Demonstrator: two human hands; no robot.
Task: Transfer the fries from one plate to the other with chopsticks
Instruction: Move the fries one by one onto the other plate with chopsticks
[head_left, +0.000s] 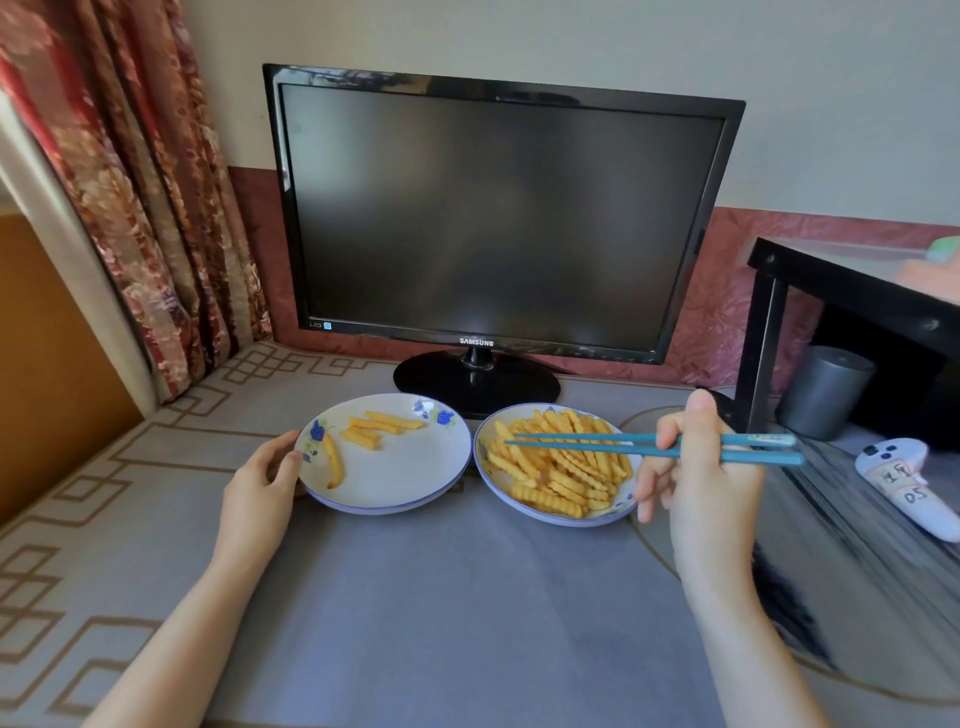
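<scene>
Two white plates with blue flowers stand side by side on the grey table. The right plate (506, 496) carries a heap of crinkle-cut fries (558, 475). The left plate (405, 478) has several fries (376, 428) near its far edge and one at its left side. My left hand (262, 480) grips the left plate's left rim. My right hand (698, 467) holds a pair of teal chopsticks (587, 444) level above the heap, their tips slightly apart over its left part, with no fry between them.
A dark monitor (488, 218) stands right behind the plates, its round base (475, 382) almost touching them. A black shelf (852, 306), a grey cylinder (823, 392) and a white controller (904, 483) are at the right. A curtain (135, 197) hangs at the left.
</scene>
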